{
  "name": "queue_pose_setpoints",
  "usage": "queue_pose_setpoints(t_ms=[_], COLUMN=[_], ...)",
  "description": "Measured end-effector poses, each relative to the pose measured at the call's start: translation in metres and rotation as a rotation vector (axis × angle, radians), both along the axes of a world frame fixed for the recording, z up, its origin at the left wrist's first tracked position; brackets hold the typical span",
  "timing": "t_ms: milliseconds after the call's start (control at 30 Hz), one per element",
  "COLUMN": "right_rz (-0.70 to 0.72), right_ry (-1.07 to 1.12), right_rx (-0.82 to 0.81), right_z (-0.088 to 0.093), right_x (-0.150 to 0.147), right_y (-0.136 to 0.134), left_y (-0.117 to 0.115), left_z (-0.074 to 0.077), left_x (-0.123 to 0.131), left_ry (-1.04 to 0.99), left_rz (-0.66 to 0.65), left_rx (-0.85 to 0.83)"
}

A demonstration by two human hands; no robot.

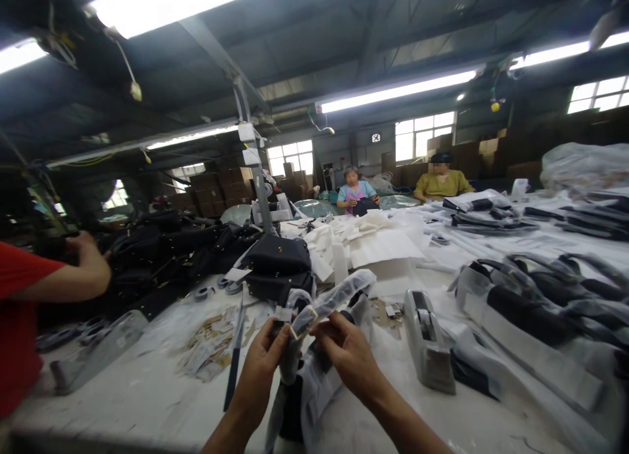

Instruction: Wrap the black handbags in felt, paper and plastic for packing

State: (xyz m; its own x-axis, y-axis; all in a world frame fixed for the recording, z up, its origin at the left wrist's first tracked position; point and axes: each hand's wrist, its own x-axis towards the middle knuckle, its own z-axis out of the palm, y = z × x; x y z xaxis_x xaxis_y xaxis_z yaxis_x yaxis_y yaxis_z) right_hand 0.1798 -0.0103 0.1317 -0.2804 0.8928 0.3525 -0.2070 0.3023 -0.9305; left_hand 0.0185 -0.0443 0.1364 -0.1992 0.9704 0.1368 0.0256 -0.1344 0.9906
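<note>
A black handbag [293, 405], partly covered in white wrapping, stands on the table edge right before me. Its handle [339, 295] loops up, wound in thin whitish film, with a gold-coloured metal ring [295, 328] near its end. My left hand [263, 359] pinches the handle's end beside the ring. On the other side, my right hand [346, 352] is closed on the wrapped handle with thumb and fingertips. The parts under my fingertips are hidden.
A tape dispenser [432, 359] stands right of my hands. Left lie a dark-handled long blade [232, 378] and a heap of paper tags [211, 342]. Black bags [278, 261] and wrapped bags [525, 310] crowd the table. A red-sleeved person [54, 277] works at left; two people sit opposite.
</note>
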Motion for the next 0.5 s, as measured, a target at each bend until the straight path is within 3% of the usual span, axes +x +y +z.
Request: queue_pose_setpoints(t_ms=[67, 167, 233, 333, 500], right_rz=[-0.102, -0.301, -0.325, -0.127, 0.147], right_ry=[-0.088, -0.225, -0.250, -0.270, -0.237], right_rx=[0.050, 0.275, 0.434, 0.460, 0.194], right_z=[-0.003, -0.003, -0.001, 0.005, 0.016], right_x=[-0.002, -0.001, 0.002, 0.009, 0.024], right_y=[0.008, 0.022, 0.032, 0.046, 0.055], left_y=[0.001, 0.003, 0.006, 0.016, 0.032], left_z=[0.004, 0.012, 0.018, 0.025, 0.032], left_x=[-0.001, -0.004, -0.009, -0.019, -0.025], left_ry=[-0.027, -0.016, 0.045, 0.112, 0.167], left_rz=[-0.016, -0.088, -0.185, -0.290, -0.312], left_rx=[-0.019, -0.072, -0.114, -0.147, -0.164])
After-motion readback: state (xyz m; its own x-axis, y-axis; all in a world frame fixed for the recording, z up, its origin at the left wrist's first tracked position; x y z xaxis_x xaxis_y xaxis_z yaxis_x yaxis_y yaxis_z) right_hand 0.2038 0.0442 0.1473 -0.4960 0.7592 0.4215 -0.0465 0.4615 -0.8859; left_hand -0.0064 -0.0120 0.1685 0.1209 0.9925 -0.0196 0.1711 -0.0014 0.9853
